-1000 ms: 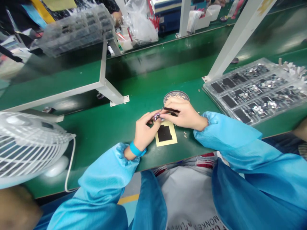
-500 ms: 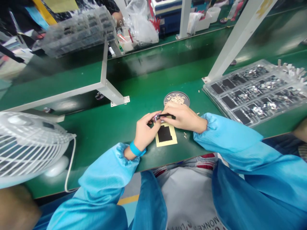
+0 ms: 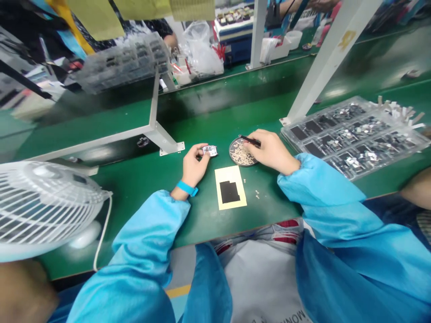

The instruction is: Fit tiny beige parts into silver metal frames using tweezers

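Note:
Pinched between thumb and fingers, my left hand [image 3: 195, 167] holds a small silvery-white rectangular electronic part [image 3: 210, 151] just above the green bench. My right hand [image 3: 271, 151] grips black tweezers [image 3: 250, 140] like a pen, over a round grey dish [image 3: 231, 158] of tiny beige pieces. The tweezer tips are hard to make out, so I cannot tell whether they hold a piece. Between the hands, closer to me, lies a pale yellow card [image 3: 222, 174] with a black patch [image 3: 230, 193] on it.
A clear compartment tray [image 3: 350, 172] of black and silver parts stands to the right, beside a white post [image 3: 311, 85]. A white fan [image 3: 47, 211] occupies the left. A raised shelf [image 3: 101, 121] stands at the back left. Several beige bits [image 3: 257, 194] lie near the card.
My hands have come apart. The left has drawn back leftward with the electronic part, and the right has taken the tweezers over to the dish. The yellow card is now uncovered.

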A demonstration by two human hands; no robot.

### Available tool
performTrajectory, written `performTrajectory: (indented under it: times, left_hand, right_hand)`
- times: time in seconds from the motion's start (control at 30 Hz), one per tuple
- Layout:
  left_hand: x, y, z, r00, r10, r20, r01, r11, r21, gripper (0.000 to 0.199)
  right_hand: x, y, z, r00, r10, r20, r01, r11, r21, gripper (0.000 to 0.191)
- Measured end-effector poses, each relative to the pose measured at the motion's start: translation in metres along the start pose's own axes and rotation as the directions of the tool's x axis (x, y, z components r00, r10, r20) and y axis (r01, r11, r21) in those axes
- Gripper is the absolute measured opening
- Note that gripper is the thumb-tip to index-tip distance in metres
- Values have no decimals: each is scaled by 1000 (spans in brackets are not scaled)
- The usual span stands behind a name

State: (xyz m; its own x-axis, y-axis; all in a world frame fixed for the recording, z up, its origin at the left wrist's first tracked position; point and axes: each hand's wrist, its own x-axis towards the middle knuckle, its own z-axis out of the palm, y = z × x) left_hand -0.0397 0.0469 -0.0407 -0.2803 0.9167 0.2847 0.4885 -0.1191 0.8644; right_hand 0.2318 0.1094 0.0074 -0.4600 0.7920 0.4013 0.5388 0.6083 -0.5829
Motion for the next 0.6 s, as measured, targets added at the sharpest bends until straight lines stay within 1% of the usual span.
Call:
performTrajectory:
  times: [0.1,0.13,0.17,0.23,0.27,0.3,0.37,0.5,0.6]
  left_hand:
    - [42,-15,3,998,7,-63,-4,999,37,35]
    - [54,-18,4,995,17,-98,-10,997,72,39]
    - [63,-20,5,989,35,-141,-14,990,142,45]
    - [74,-22,6,979,60,-195,-4,961,276,57]
    - [75,-21,6,979,75,-189,-10,945,326,61]
    - [74,-20,6,983,91,-162,-28,934,355,63]
    - [64,-17,6,988,135,-79,-96,923,374,60]
    - [33,-8,3,985,173,2,-162,918,362,46]
    - [14,0,1,979,171,107,-198,920,338,26]
  right_hand:
    - [-5,-10,9,999,-52,1,52,995,85,19]
    - [-6,-12,12,997,-77,7,76,991,114,18]
    - [-8,-13,15,995,-97,10,94,985,142,17]
    - [-9,-13,18,994,-109,2,107,976,189,16]
    - [-9,-13,18,995,-102,-8,101,973,208,16]
    - [-9,-13,18,996,-91,-18,93,970,226,16]
    - [-8,-12,18,997,-74,-20,77,962,264,17]
    - [-11,-14,20,994,-93,55,73,952,299,21]
    - [-17,-18,25,983,-142,117,105,956,274,25]
